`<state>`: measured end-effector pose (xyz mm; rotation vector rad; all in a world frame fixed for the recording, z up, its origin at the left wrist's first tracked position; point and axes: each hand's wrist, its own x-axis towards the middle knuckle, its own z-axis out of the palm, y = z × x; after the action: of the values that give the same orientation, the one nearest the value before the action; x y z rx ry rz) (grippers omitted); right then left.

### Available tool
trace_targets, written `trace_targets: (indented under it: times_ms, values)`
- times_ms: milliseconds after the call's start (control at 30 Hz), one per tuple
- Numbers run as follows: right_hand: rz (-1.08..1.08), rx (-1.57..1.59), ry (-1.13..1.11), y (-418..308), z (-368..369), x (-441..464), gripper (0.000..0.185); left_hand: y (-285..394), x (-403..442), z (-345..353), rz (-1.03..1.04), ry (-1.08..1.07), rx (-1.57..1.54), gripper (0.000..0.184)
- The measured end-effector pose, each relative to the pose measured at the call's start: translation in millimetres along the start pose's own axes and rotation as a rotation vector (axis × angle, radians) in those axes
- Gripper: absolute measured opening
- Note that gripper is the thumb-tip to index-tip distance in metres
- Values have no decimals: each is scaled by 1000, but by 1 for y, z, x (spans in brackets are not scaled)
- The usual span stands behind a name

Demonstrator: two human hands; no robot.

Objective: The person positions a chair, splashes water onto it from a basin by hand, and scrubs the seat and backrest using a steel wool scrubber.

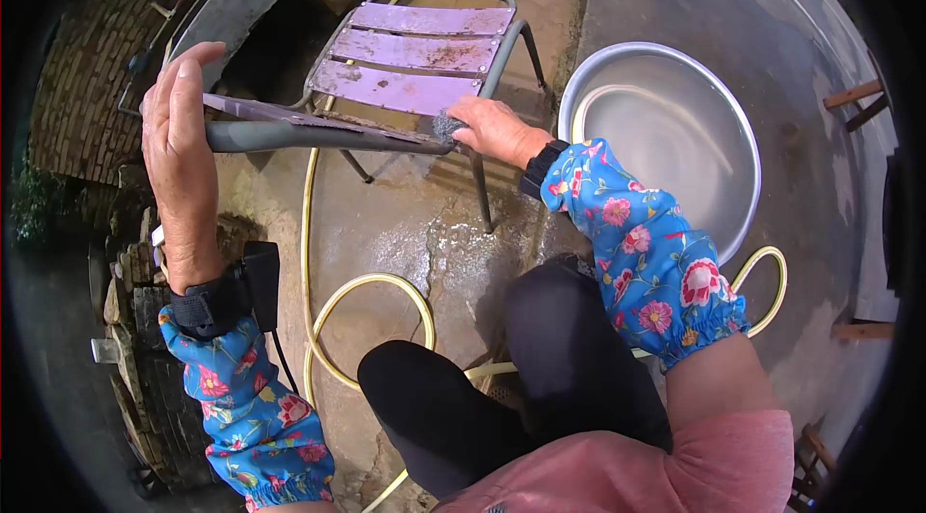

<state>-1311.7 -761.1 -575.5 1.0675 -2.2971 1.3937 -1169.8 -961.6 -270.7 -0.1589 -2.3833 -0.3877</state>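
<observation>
Gripping the scourer [445, 126], the right hand [499, 131] partly hides it.

No legible text or labels anywhere

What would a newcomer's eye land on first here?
Probably the purple-slatted chair at upper centre, with the right hand holding a grey scrubber against it. Next, the metal basin right of centre and the flowery blue sleeves on either side. A yellow hose loops lower left of centre.
</observation>
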Motion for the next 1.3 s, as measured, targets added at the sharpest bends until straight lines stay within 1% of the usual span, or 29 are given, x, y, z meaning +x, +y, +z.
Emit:
trace_targets:
  times_ms: [67, 100, 167, 200, 267, 300, 333, 400, 467, 500, 533, 600, 667, 700, 767, 867, 900, 967, 1000, 1067, 1100, 1200, 1233, 1267, 1300]
  values:
    - [-77, -301, -175, 8, -7, 22, 23, 0, -1, -4, -10, -50, 3, 42]
    - [-86, -298, -175, 6, -4, 24, 23, 1, -1, -5, -12, -45, 10, 42]
    - [86, -306, -187, 1, 3, 17, 21, 3, -1, -4, -4, -51, 24, 42]
    - [27, -193, -94, -8, 12, 3, 22, 2, 1, -3, -7, -41, 20, 42]
    - [155, 147, 16, -24, 17, -14, 26, 1, 1, -2, -1, -23, 48, 43]
    - [267, 349, 4, -19, 23, -19, 29, 1, 0, -2, -3, -23, 49, 43]
    - [265, 350, 8, -20, 20, -18, 29, 1, 0, -1, 5, -9, 46, 43]
    - [247, 354, -80, -21, 14, -18, 28, -2, 1, 1, 6, 4, 44, 43]
    - [-82, -169, -96, -5, 10, 1, 25, -5, 0, 0, 5, 2, 12, 43]
    - [-74, -331, -217, 0, 1, 15, 23, -5, 0, -1, 8, -15, 1, 42]
    - [-90, -368, -243, 11, -3, 29, 24, -5, 1, -1, 7, -18, 5, 42]
    - [-79, -330, -119, 19, 0, 24, 28, -3, 0, -3, 23, -27, 40, 42]
    - [41, -192, 133, 6, 9, -6, 31, -2, 2, -2, 19, -17, 20, 43]
    - [107, -103, 171, -1, 11, -24, 33, -2, 2, -2, 16, -16, 31, 43]
    - [110, -25, 179, -16, 20, -62, 36, -5, -2, -1, 1, -24, 44, 43]
    - [255, 23, 164, -7, 54, -105, 37, -8, 2, 1, 26, -3, 1, 43]
    - [253, 25, 168, -1, 60, -108, 37, -8, 1, 1, 13, 1, -23, 43]
    - [420, 137, 274, -7, 63, -107, 37, -12, 2, 0, 6, 0, -58, 42]
    - [423, 141, 273, -6, 65, -100, 37, -15, 4, 1, 5, -5, -56, 42]
    - [365, 190, 504, -25, 50, -62, 38, -15, 3, 3, 30, 9, -81, 42]
    - [423, 177, 526, -17, 54, -53, 38, -13, 3, 2, 12, 4, -83, 41]
    - [373, 135, 500, -8, 61, -63, 38, -6, -1, 2, 6, 37, -21, 40]
    - [290, 78, 430, -13, 56, -72, 36, -5, 0, 2, 10, 35, -30, 41]
    - [288, 73, 432, -15, 48, -75, 36, -4, 0, 2, 11, 38, -35, 41]
    - [301, 103, 309, -15, 37, -75, 34, -4, 0, 1, 39, 30, -2, 41]
